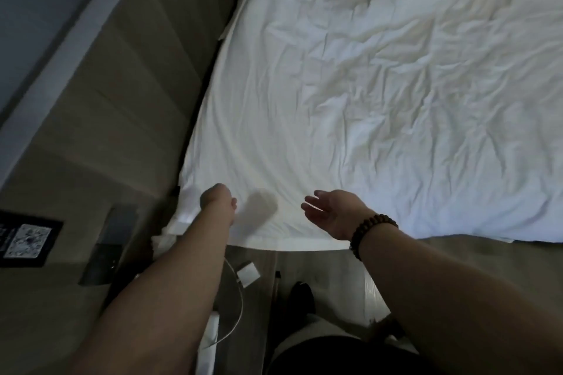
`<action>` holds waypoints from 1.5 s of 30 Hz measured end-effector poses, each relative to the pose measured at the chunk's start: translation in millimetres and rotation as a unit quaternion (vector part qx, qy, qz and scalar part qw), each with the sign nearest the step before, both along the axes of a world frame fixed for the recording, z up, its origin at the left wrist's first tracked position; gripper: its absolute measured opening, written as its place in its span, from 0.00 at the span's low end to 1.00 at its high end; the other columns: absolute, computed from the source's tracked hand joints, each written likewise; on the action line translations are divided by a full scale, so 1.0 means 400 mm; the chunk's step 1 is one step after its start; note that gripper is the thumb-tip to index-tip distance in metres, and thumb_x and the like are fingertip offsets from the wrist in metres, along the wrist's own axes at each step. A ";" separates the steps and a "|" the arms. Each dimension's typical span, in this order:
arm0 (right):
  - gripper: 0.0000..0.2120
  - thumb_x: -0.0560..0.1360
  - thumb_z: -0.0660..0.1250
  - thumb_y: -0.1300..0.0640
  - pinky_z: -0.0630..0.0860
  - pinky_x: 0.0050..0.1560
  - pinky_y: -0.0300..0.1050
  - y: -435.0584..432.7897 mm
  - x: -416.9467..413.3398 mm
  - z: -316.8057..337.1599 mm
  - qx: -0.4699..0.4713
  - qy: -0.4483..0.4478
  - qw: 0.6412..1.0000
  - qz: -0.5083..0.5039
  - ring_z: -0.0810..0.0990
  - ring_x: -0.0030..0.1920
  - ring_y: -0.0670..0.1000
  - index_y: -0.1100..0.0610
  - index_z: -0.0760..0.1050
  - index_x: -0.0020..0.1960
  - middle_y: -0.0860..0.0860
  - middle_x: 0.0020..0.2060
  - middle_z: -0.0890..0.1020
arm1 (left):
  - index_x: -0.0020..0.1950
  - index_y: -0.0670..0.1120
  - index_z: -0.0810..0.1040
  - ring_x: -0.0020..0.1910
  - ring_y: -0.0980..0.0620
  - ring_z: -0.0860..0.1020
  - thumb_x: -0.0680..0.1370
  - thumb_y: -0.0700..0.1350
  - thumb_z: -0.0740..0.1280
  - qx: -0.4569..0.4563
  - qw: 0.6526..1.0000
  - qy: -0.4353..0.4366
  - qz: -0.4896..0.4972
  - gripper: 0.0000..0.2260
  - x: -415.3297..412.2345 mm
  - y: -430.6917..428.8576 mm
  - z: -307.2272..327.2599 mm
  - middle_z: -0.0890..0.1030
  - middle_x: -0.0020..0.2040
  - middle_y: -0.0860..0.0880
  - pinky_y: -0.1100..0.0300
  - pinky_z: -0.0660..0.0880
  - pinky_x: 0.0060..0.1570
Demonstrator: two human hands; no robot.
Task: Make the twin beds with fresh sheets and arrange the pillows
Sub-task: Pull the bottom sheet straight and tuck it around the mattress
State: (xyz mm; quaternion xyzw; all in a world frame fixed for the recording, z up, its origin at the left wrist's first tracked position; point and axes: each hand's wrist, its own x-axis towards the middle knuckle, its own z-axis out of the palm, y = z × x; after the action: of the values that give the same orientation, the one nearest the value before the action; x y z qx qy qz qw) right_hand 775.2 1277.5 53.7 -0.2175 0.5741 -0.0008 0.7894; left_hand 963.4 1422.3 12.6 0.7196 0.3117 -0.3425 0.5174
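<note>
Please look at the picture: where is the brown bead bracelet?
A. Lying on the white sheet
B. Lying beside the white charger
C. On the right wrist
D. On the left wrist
C: the brown bead bracelet circles the wrist just behind the right hand, which is held open over the white sheet, while the wrist behind the left hand is bare.

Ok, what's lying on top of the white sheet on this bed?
A crumpled white duvet covers most of the sheet. The strip along the headboard lies bare, the left hand and right hand over its near end. Whatever the duvet covers is hidden.
</note>
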 end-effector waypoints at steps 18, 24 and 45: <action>0.12 0.83 0.57 0.62 0.79 0.36 0.49 -0.762 -1.095 0.013 -0.029 0.039 0.954 -0.295 0.84 0.46 0.58 0.63 0.73 0.63 0.59 0.52 0.83 | 0.51 0.43 0.78 0.36 0.51 0.80 0.81 0.40 0.66 -0.100 0.888 0.021 -0.448 0.02 -1.081 -1.072 0.142 0.80 0.42 0.48 0.60 0.71 0.34; 0.09 0.84 0.56 0.59 0.76 0.33 0.45 -1.057 -1.576 0.074 -0.050 0.050 0.951 -0.300 0.82 0.41 0.54 0.57 0.73 0.60 0.55 0.48 0.83 | 0.51 0.42 0.79 0.38 0.49 0.81 0.80 0.40 0.68 -0.100 0.881 0.057 -0.459 0.02 -1.504 -1.362 0.169 0.82 0.43 0.47 0.60 0.72 0.36; 0.07 0.82 0.62 0.57 0.76 0.38 0.45 -2.210 -2.735 0.097 -0.116 0.202 0.959 -0.164 0.81 0.42 0.56 0.57 0.76 0.55 0.55 0.45 0.83 | 0.52 0.41 0.80 0.38 0.48 0.81 0.82 0.40 0.65 -0.005 0.873 0.144 -0.466 0.05 -2.529 -2.515 -0.038 0.82 0.44 0.44 0.60 0.73 0.30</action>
State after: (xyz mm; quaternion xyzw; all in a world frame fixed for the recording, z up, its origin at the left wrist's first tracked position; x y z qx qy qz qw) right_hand -318.8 393.6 92.4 -0.2066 0.7454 -0.1528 0.6151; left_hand -48.2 416.3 -2.8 0.7217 0.0096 -0.6450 0.2510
